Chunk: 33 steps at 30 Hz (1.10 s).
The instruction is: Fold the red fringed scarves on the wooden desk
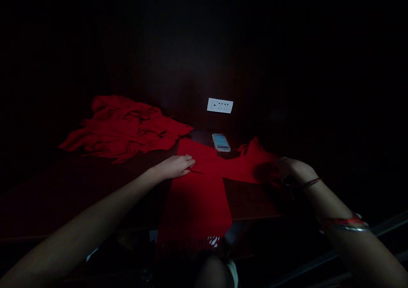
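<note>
A red scarf (200, 203) lies across a dark table, its fringed end hanging over the near edge. At its left side, my left hand (179, 166), with a ring on one finger, is closed on the cloth beside a small crease. Another part of the scarf stretches out to the right, where my right hand (291, 169) grips it with curled fingers; its fingertips are in shadow. Further left, a crumpled pile of red fringed cloth (127, 126) rests on the table.
Behind the scarf lies a phone (221, 143) with a blurred screen. A white socket panel (219, 105) is fixed to the dark wall behind. The table's front edge (255, 218) runs below the scarf, and my knee (213, 273) shows under it. The surroundings are very dark.
</note>
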Each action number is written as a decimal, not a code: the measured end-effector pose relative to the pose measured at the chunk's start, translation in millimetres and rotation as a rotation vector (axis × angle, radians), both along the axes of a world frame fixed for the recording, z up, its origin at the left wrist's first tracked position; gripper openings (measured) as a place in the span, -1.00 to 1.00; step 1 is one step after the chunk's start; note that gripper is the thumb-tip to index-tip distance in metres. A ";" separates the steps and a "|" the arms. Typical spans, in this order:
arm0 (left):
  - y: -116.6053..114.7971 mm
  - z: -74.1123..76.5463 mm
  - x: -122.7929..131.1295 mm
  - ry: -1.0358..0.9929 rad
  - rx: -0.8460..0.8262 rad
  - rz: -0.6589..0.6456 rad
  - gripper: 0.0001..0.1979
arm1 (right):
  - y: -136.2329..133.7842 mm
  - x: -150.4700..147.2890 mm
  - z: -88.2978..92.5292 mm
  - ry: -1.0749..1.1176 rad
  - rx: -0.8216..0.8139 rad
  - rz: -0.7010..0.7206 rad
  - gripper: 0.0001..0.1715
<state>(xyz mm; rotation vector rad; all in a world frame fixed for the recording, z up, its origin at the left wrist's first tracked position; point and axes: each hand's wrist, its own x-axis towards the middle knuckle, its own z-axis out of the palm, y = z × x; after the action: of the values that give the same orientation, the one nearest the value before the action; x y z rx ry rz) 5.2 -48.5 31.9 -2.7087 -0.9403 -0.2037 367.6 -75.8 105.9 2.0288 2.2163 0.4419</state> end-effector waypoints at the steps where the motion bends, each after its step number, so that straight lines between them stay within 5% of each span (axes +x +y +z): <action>1: -2.0 1.9 -0.4 0.009 0.017 -0.021 -0.94 | -1.1 -9.9 -1.8 0.000 -0.064 0.041 -0.83; 5: -4.9 5.2 -2.0 0.049 0.068 -0.082 -0.91 | 2.4 -77.5 -10.3 0.078 -0.231 0.349 -0.69; 8: -3.5 3.6 -2.8 0.060 0.058 -0.082 -0.91 | 7.5 -128.1 -26.5 0.178 -0.214 0.698 -0.66; 10: -2.8 2.3 -2.9 0.043 0.033 -0.076 -0.92 | 9.9 -148.1 -40.6 0.181 -0.185 0.810 -0.66; 17: 1.9 -1.0 -1.9 -0.101 -0.103 -0.029 -0.94 | 13.8 -146.5 -71.0 0.175 -0.004 0.832 -0.71; 24: 9.6 -5.7 -5.3 -0.209 -0.210 -0.057 -0.93 | 16.9 -134.4 -74.6 0.150 0.005 0.752 -0.76; 33: 2.1 -1.7 -3.3 -0.092 -0.189 -0.060 -0.91 | 14.3 -131.3 -69.6 0.277 0.042 0.778 -0.77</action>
<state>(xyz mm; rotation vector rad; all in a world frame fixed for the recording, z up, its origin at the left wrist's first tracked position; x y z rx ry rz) 1.9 -46.4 30.2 -2.9252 -0.9489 -0.2664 236.3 -61.5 36.3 1.2118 3.1444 0.2653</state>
